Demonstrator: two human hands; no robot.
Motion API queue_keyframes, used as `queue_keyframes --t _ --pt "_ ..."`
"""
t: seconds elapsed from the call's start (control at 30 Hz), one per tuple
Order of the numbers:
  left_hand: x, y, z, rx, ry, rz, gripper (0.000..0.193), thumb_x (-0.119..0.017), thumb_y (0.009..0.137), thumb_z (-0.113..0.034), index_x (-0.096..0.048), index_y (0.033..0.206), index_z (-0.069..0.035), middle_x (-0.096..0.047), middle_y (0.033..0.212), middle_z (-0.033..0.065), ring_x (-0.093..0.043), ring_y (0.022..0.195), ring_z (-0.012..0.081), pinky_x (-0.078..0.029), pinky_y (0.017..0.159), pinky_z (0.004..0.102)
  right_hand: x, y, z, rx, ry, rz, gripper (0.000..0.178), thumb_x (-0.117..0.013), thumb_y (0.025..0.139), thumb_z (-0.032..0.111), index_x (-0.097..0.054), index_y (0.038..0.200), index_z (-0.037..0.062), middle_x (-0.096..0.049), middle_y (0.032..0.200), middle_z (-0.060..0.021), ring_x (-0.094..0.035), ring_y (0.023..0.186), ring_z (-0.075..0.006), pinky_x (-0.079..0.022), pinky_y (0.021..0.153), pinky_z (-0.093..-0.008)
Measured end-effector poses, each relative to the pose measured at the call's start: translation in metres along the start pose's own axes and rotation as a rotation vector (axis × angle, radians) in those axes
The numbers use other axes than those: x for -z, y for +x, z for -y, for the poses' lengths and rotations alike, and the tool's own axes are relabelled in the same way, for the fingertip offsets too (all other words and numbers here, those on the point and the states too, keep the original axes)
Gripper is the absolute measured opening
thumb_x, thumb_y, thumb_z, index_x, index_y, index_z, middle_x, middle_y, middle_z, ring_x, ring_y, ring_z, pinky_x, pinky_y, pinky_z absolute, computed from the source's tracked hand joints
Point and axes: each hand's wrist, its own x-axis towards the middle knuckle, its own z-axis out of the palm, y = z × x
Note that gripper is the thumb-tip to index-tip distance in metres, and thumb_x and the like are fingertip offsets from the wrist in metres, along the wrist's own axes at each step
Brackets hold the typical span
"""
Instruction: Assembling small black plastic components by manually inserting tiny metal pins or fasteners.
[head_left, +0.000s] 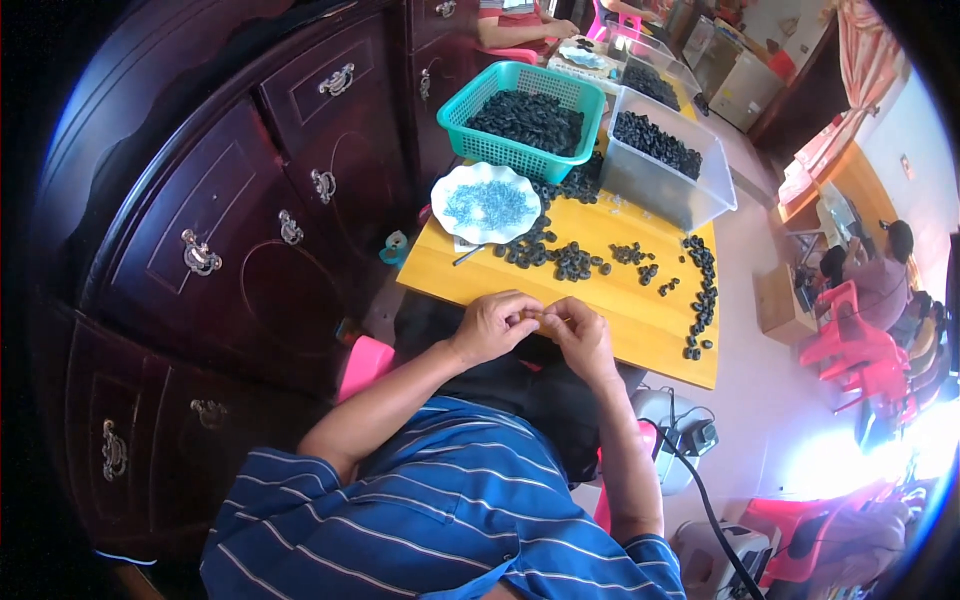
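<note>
Left hand (493, 325) and right hand (583, 338) come together at the near edge of the table, thumbs and forefingers drawn in tip to tip; whatever may lie between them is too small to make out, so I cannot tell whether either is grasping something.

Largest of all is the dark reddish wooden cabinet (230, 190) with ornate metal handles, filling the left side. Next comes the yellow wooden table (625, 325), in front of the person, who wears a blue striped shirt (430, 510). Toward its far right stands a clear plastic bin (714, 195) with a heap of black pieces inside. Just left of the bin is a green mesh basket (510, 156), also heaped with black pieces. Nearer, at the left edge, sits a white scalloped plate (441, 200) spread with tiny pale bluish bits (488, 204). A thin dark tool (468, 256) lies just beside the plate, on its near side. Smallest among the loose things are black ring-shaped pieces (574, 263): clusters lie beyond the fingertips, apart from both hands, and more trail in a line along the right edge of the table.
</note>
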Motion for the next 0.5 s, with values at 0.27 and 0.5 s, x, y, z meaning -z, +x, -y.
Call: queue_keyframes --t 0.27,0.5 --pt "-0.006 -0.001 0.008 -0.100 -0.084 -0.074 0.009 -0.071 0.086 -0.004 -0.071 0.095 -0.001 -0.070 0.080 0.0068 -0.068 0.067 0.0124 -0.051 0.059 0.0253 0.000 0.005 -0.020 -0.154 0.185 0.122 0.016 -0.067 0.095 0.016 -0.068 0.093 0.0005 -0.067 0.075 -0.0008 -0.057 0.067 -0.0077 -0.046 0.060 -0.0235" --pt "-0.004 -0.002 0.002 -0.048 -0.056 -0.059 0.005 -0.068 0.088 -0.006 -0.067 0.087 -0.002 -0.069 0.077 0.0071 -0.069 0.067 0.0152 -0.052 0.060 0.0284 0.011 0.019 -0.036 -0.092 0.175 0.001 0.015 -0.066 0.092 0.015 -0.069 0.095 0.0004 -0.069 0.082 -0.0029 -0.060 0.070 -0.0107 -0.050 0.066 -0.0273"
